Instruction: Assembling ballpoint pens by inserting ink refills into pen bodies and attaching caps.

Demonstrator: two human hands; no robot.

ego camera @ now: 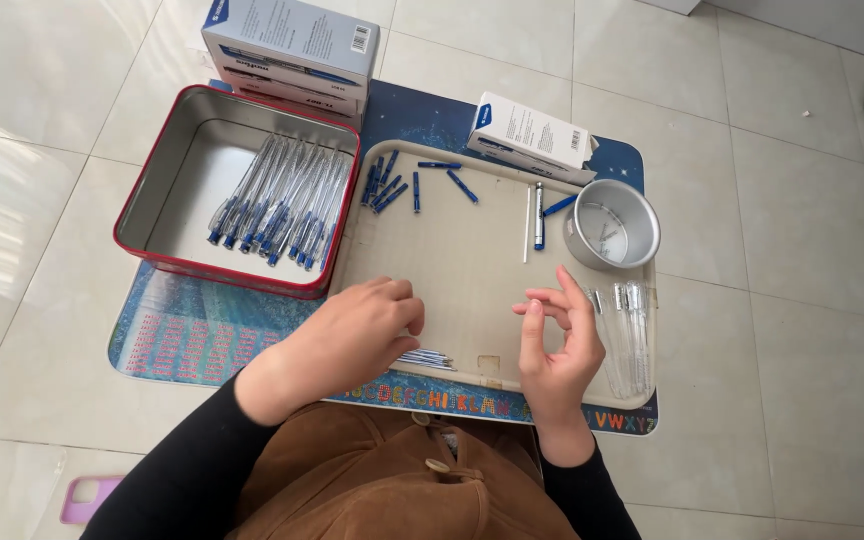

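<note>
My left hand (352, 335) rests knuckles-up on the beige tray (472, 290), its fingers curled over a small bunch of thin pen refills (427, 357) that stick out to the right. My right hand (557, 345) hovers over the tray's right part, fingers loosely apart, holding nothing I can see. Clear pen barrels (627, 335) lie just right of it. Blue pen caps (387, 185) are scattered along the tray's far edge. A partly put-together pen (539, 215) lies near a round metal tin (612, 225).
A red-rimmed metal tin (182, 190) at the left holds several finished blue pens (282, 205). Grey and white cardboard boxes (292, 50) (532, 135) stand at the back. Everything sits on a colourful mat (202, 335) over a tiled floor. A pink object (87, 498) lies at bottom left.
</note>
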